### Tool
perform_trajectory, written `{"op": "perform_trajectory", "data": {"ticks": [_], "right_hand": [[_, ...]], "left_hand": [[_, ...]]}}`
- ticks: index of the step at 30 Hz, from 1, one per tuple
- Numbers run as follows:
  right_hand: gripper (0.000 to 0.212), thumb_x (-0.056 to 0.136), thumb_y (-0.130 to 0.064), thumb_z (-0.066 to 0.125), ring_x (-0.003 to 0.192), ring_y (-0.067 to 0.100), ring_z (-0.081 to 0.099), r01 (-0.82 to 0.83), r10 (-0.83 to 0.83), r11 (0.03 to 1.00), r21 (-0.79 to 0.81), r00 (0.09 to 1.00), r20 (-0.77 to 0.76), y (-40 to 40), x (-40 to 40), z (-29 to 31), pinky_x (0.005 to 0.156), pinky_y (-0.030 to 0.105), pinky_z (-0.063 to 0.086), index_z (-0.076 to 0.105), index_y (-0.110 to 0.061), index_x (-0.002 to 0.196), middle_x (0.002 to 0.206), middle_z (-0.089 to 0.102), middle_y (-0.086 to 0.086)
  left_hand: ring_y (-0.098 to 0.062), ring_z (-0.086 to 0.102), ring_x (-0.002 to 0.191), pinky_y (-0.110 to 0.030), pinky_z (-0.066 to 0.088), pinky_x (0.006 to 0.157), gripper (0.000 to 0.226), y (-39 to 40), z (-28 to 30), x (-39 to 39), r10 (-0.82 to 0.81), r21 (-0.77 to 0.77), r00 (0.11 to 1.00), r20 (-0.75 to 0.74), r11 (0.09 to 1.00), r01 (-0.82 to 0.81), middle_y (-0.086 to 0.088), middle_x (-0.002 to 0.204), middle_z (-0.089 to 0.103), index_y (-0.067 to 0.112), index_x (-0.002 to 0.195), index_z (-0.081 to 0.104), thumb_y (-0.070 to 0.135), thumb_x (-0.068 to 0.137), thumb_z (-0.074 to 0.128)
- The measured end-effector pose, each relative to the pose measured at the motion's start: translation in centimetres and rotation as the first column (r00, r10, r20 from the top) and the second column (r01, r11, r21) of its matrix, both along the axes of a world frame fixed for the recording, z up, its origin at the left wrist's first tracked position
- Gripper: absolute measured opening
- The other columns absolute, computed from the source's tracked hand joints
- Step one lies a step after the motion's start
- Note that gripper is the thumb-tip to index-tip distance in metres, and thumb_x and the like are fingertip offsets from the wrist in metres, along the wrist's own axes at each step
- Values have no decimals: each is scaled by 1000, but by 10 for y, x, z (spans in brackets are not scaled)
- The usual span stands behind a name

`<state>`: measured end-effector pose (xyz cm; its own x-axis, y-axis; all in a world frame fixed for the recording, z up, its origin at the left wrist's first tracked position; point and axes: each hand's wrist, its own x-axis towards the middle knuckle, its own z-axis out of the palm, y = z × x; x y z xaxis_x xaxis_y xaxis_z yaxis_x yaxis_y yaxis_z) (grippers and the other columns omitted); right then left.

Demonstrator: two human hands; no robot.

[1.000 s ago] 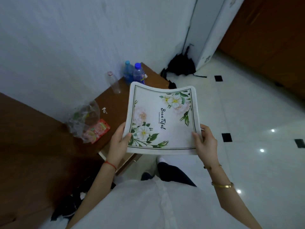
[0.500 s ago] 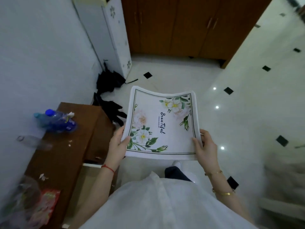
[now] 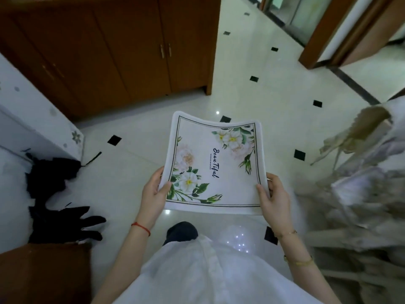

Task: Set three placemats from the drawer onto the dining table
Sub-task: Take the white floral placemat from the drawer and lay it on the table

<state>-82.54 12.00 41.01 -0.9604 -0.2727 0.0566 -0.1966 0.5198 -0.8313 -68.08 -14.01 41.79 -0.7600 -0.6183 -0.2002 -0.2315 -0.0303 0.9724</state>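
I hold a white placemat (image 3: 219, 165) with a dark border line, printed flowers and the word "Beautiful", flat in front of my chest above the floor. My left hand (image 3: 153, 194) grips its near left edge, thumb on top. My right hand (image 3: 274, 196) grips its near right edge the same way. Whether more mats lie under the top one cannot be told. No dining table or drawer shows in the view.
A brown wooden cabinet (image 3: 122, 51) stands ahead on the left. A white appliance (image 3: 32, 119) and black bags (image 3: 54, 194) are at the left, a brown side table corner (image 3: 43, 275) at bottom left. Beige cloth-covered chairs (image 3: 361, 194) crowd the right. White tiled floor (image 3: 274, 95) lies ahead.
My view has swung right, away from the side table with bottles, toward the cabinet and chairs. Both hands keep the same hold on the placemat.
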Motion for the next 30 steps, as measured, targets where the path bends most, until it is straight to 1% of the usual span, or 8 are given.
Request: {"op": "perform_trajectory", "data": {"ticks": [4, 8, 11, 16, 20, 24, 27, 30], "right_hand": [[30, 91, -12, 59, 90, 11, 66, 119, -118, 993, -23, 992, 44, 2, -47, -10, 82, 33, 54, 52, -13, 120, 100, 69, -3], [30, 90, -6, 60, 88, 7, 65, 230, -230, 973, -17, 973, 33, -6, -111, -12, 78, 7, 45, 53, -8, 119, 98, 68, -4], [29, 89, -2, 60, 83, -5, 59, 321, -321, 947, -25, 947, 14, -14, -168, 0, 72, -1, 39, 54, -4, 118, 97, 67, 0], [28, 89, -6, 61, 80, -15, 59, 519, -520, 854, -48, 854, -27, -12, -251, 10, 70, 3, 42, 55, -8, 116, 95, 67, -5], [29, 90, -12, 61, 86, -2, 64, 663, -665, 745, -71, 746, -10, 3, -296, 15, 78, 24, 53, 55, -14, 119, 99, 67, -11], [30, 90, -10, 61, 87, -6, 63, 770, -772, 635, -68, 635, -27, 34, -342, 15, 80, 23, 53, 55, -12, 119, 97, 62, -23], [31, 90, -11, 61, 94, 7, 66, 823, -826, 564, -74, 562, -40, 63, -380, 8, 84, 29, 53, 55, -12, 120, 102, 65, -15], [30, 90, -8, 61, 95, 10, 65, 847, -851, 525, -86, 521, -66, 100, -424, 9, 83, 15, 51, 56, -8, 119, 102, 63, -14]], "left_hand": [[-10, 62, 112, -27, 51, 95, 47, -13, -7, -82, -116, 16, 993, 0, 993, 116, 2, 123, 64, 25, 126, 56, -6, 92, 50], [-1, 63, 105, -16, 52, 84, 50, -26, -5, -179, -216, 27, 976, -29, 976, 217, 11, 117, 65, 36, 117, 55, -7, 92, 49], [3, 62, 104, -12, 50, 84, 48, -37, 1, -259, -300, 5, 953, -45, 954, 300, 11, 118, 64, 30, 121, 55, -8, 92, 49], [-11, 61, 114, -32, 50, 98, 45, -48, 5, -406, -488, -37, 872, -41, 873, 487, -3, 127, 62, 12, 132, 51, -6, 92, 50], [-19, 60, 116, -43, 47, 101, 47, -25, 14, -510, -649, -48, 761, -28, 761, 647, -1, 125, 63, 24, 127, 53, -6, 91, 50], [-20, 59, 118, -46, 44, 105, 48, 19, 14, -598, -753, -47, 658, -29, 658, 751, -2, 126, 62, 32, 121, 55, -6, 91, 51], [-18, 61, 113, -45, 46, 103, 52, 61, 12, -660, -802, -37, 596, -37, 597, 801, 1, 122, 65, 41, 114, 57, -6, 91, 51], [-18, 60, 115, -45, 45, 105, 53, 107, 14, -719, -836, -37, 546, -54, 548, 836, 3, 123, 64, 43, 114, 56, -5, 91, 51]]}}
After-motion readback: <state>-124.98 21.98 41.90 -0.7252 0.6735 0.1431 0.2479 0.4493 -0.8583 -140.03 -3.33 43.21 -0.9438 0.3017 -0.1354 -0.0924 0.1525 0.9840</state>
